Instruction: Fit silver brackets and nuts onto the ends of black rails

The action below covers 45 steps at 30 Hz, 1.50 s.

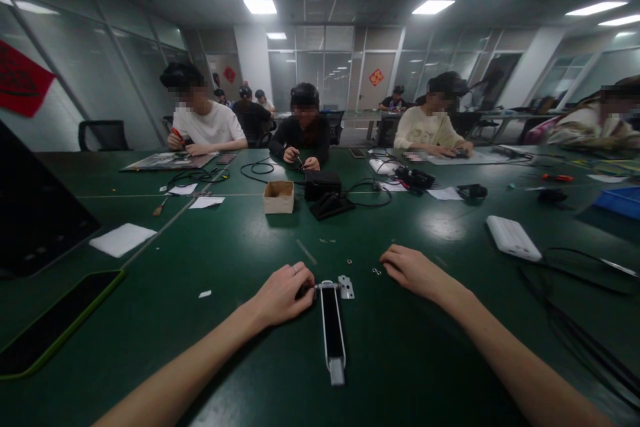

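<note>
Green desk top [235, 247] under everything. Aluminium rail [334, 340] with a black insert lies between my hands, slightly right of centre. Long axis runs roughly fore-aft, far end leaning a little left, near end pointing at me. Left hand [283, 295] is the nearer one: curled at the rail's far end, contact hidden behind the fingers, so I can't tell whether it's gripping. Right hand [415, 273] is palm down, fingers lightly curled, holding nothing, apart from the rail on its right side. Metal bracket [346, 287] sticks out to the right at the rail's far end. Small metal fittings [376, 271] lie between that bracket and my right fingertips. Nothing stands between the right hand and the rail. Off to the right: white power bank [513, 237] and black cable [575, 273]. Off to the left: phone [55, 323] in a green-edged case. Farther out, toward the co-workers' side: cardboard box [279, 197].
</note>
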Each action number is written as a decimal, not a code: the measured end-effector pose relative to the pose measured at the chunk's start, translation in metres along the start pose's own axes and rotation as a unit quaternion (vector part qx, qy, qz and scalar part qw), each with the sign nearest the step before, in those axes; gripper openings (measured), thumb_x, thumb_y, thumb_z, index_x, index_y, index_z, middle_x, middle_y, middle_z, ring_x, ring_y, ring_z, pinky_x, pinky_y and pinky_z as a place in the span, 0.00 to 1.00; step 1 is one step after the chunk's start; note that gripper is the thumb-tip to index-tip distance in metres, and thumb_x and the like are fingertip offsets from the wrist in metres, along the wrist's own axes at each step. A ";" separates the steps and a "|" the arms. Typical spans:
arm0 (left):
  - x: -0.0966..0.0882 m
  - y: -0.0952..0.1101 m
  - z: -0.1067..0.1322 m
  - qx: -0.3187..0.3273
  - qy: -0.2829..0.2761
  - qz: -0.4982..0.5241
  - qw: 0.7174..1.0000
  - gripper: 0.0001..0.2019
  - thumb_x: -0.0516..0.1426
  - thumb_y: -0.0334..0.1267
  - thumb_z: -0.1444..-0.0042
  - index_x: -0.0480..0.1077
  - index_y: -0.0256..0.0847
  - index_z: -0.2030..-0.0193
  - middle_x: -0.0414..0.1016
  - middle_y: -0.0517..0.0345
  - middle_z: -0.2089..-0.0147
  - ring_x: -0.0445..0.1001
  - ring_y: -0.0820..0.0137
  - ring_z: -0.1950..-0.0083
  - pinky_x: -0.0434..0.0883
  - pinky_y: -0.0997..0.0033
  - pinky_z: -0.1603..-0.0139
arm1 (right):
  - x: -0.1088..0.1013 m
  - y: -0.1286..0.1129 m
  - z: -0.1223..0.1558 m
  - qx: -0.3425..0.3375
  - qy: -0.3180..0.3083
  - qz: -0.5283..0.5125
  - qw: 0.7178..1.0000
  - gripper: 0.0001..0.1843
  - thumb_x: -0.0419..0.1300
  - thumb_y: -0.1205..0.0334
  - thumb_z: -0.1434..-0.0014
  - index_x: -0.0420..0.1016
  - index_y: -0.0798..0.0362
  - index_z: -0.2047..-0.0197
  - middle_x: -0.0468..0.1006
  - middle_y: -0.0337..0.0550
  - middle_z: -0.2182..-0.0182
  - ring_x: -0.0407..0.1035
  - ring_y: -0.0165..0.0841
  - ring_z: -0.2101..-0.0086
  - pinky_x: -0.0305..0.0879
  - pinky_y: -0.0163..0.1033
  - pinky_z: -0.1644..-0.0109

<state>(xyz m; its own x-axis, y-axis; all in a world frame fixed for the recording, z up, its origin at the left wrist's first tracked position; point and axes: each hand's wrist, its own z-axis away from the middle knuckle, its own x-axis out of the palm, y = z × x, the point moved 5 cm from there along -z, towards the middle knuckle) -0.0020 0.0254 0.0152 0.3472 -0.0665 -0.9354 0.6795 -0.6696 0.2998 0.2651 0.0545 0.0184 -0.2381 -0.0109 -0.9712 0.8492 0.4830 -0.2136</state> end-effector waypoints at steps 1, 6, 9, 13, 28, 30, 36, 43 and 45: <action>0.000 -0.001 0.000 -0.002 -0.003 0.002 1.000 0.06 0.51 0.37 0.40 0.67 0.39 0.59 0.69 0.56 0.61 0.68 0.70 0.65 0.65 0.70 0.63 | -0.001 -0.001 0.000 -0.002 -0.002 -0.002 1.000 0.14 0.50 0.65 0.38 0.75 0.54 0.54 0.74 0.48 0.58 0.70 0.36 0.60 0.68 0.42 0.54; 0.001 -0.001 0.000 0.003 -0.001 0.006 1.000 0.06 0.51 0.37 0.40 0.67 0.39 0.59 0.69 0.56 0.61 0.68 0.69 0.64 0.65 0.70 0.63 | -0.003 -0.008 0.000 -0.011 -0.026 0.010 1.000 0.14 0.51 0.68 0.39 0.76 0.53 0.56 0.74 0.48 0.59 0.70 0.36 0.61 0.67 0.41 0.55; 0.002 -0.001 0.000 0.008 0.003 0.005 1.000 0.06 0.52 0.36 0.40 0.67 0.39 0.59 0.69 0.56 0.61 0.68 0.69 0.64 0.65 0.70 0.62 | -0.003 -0.010 -0.002 -0.018 -0.024 0.032 0.999 0.12 0.51 0.68 0.40 0.76 0.54 0.59 0.74 0.48 0.62 0.70 0.36 0.62 0.67 0.41 0.57; 0.002 -0.001 0.000 0.008 0.006 0.004 1.000 0.06 0.51 0.37 0.40 0.67 0.39 0.60 0.69 0.56 0.61 0.68 0.69 0.64 0.65 0.70 0.63 | -0.002 -0.010 -0.003 -0.014 -0.012 0.031 0.999 0.11 0.52 0.67 0.40 0.76 0.54 0.60 0.74 0.47 0.64 0.70 0.36 0.63 0.67 0.40 0.59; -0.003 0.005 0.000 0.009 -0.002 -0.015 1.000 0.05 0.52 0.36 0.41 0.67 0.39 0.61 0.70 0.56 0.62 0.68 0.69 0.65 0.65 0.70 0.65 | -0.001 -0.050 -0.001 -0.001 0.087 -0.161 0.983 0.10 0.50 0.61 0.36 0.71 0.55 0.60 0.73 0.43 0.68 0.67 0.32 0.71 0.66 0.37 0.68; -0.003 0.005 0.000 0.011 0.001 -0.016 1.000 0.05 0.52 0.36 0.41 0.67 0.39 0.61 0.70 0.56 0.62 0.68 0.69 0.65 0.65 0.70 0.65 | 0.007 -0.067 -0.002 -0.018 0.075 -0.197 0.977 0.10 0.51 0.61 0.36 0.72 0.54 0.60 0.73 0.42 0.69 0.67 0.31 0.71 0.65 0.36 0.69; -0.001 0.003 0.000 0.019 0.015 -0.014 1.000 0.05 0.52 0.36 0.41 0.67 0.39 0.61 0.70 0.56 0.63 0.69 0.69 0.66 0.66 0.70 0.64 | 0.022 -0.087 -0.005 -0.032 0.070 -0.231 0.970 0.09 0.53 0.62 0.36 0.73 0.55 0.61 0.73 0.40 0.70 0.66 0.29 0.72 0.64 0.35 0.68; 0.000 0.003 0.000 0.026 0.023 -0.023 0.999 0.04 0.53 0.35 0.42 0.67 0.39 0.61 0.70 0.57 0.63 0.69 0.69 0.66 0.66 0.70 0.64 | 0.024 -0.085 -0.005 -0.030 0.065 -0.246 0.966 0.09 0.53 0.62 0.36 0.73 0.54 0.60 0.73 0.40 0.71 0.66 0.29 0.73 0.63 0.35 0.69; 0.000 0.003 0.000 0.025 0.023 -0.025 0.999 0.04 0.53 0.34 0.43 0.66 0.38 0.62 0.70 0.57 0.63 0.69 0.69 0.66 0.66 0.70 0.64 | 0.024 -0.086 -0.004 -0.040 0.063 -0.246 0.966 0.09 0.53 0.63 0.37 0.73 0.54 0.59 0.73 0.41 0.69 0.66 0.30 0.72 0.64 0.35 0.69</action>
<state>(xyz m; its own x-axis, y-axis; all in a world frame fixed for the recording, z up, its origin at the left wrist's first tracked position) 0.0000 0.0232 0.0165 0.3435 0.0002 -0.9391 0.6640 -0.7073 0.2427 0.1845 0.0162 0.0138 -0.6638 -0.1522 -0.7322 0.5808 0.5119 -0.6330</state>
